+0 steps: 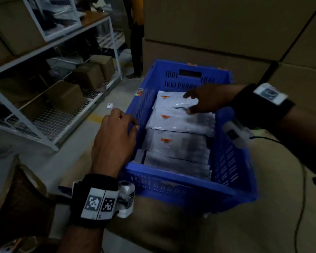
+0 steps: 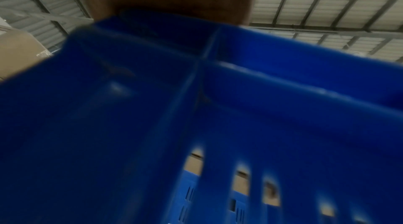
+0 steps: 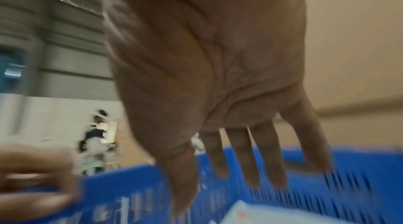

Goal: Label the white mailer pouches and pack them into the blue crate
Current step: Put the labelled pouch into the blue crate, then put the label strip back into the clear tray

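Note:
The blue crate [image 1: 173, 177] stands in the middle on a cardboard surface. Several white mailer pouches lie overlapping inside it, each with a small orange label; the far pouch [image 1: 170, 103] is on top, and another pouch [image 1: 184, 145] lies nearer me. My left hand [image 1: 115, 134] grips the crate's left rim with curled fingers. My right hand [image 1: 202, 101] hovers over the far pouch with its fingers straight and spread, holding nothing. The right wrist view shows that open palm [image 3: 207, 55] above the crate wall [image 3: 130, 184] and a pouch corner [image 3: 250, 214]. The left wrist view is filled by the blurred crate wall [image 2: 240, 107].
A white metal rack [image 1: 49, 123] holding brown cardboard boxes [image 1: 88, 75] stands at the left. Big cardboard cartons [image 1: 208, 33] form a wall behind the crate. A person's legs [image 1: 136, 42] are at the back. A black cable [image 1: 299, 198] runs on the right.

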A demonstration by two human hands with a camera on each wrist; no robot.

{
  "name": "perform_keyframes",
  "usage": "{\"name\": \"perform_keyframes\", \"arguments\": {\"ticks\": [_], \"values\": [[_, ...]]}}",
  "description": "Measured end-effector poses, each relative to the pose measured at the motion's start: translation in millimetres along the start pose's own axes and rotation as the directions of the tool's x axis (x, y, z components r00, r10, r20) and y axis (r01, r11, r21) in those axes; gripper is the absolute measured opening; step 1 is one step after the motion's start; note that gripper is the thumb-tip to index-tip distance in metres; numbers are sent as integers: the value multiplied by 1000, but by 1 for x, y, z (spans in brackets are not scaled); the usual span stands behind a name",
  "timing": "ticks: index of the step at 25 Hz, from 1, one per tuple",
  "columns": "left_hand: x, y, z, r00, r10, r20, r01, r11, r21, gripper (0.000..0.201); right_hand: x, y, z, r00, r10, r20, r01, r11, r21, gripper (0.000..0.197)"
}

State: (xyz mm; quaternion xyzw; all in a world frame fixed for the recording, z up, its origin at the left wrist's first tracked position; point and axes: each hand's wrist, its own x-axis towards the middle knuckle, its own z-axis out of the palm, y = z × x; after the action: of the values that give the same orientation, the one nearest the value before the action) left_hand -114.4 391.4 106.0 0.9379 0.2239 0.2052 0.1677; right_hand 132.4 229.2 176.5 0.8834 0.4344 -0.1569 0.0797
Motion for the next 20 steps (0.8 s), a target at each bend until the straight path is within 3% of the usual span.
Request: {"name": "perform_keyframes", "arguments": {"ticks": [2, 5, 8, 11, 13, 15, 17, 20], "values": [[1, -1, 0, 1000, -3, -3, 3, 1000, -5, 12, -48, 2, 1, 998, -59, 34, 61, 996, -68, 71], [0, -2, 2, 1000, 2, -24, -2, 1000, -4, 13, -106, 11, 50, 990, -126, 67, 131, 988, -78, 51], [-1, -1, -1, 999, -34, -32, 35, 998, 45, 15, -139, 23, 101, 971, -184, -154, 177, 983, -57, 34], [-10, 9, -5, 993, -98, -67, 103, 991, 81, 18, -171, 20, 130, 857, -159, -490, 239, 966, 103, 27], [-27, 24, -3, 986, -125, -110, 133, 989, 62, 19, -196, 10, 143, 809, -94, -580, 253, 947, 199, 29], [-53, 57, 6, 977, -123, -173, 122, 992, -18, 21, -231, 13, 159, 814, 2, -581, 219, 925, 310, 34], [-86, 103, 19, 974, -58, -218, 33, 992, -118, 23, -267, 30, 174, 848, 88, -523, 145, 910, 389, 41], [-134, 189, 56, 955, 213, -206, -243, 961, -134, 26, -325, 75, 203, 871, 197, -451, 19, 902, 432, 39]]}}
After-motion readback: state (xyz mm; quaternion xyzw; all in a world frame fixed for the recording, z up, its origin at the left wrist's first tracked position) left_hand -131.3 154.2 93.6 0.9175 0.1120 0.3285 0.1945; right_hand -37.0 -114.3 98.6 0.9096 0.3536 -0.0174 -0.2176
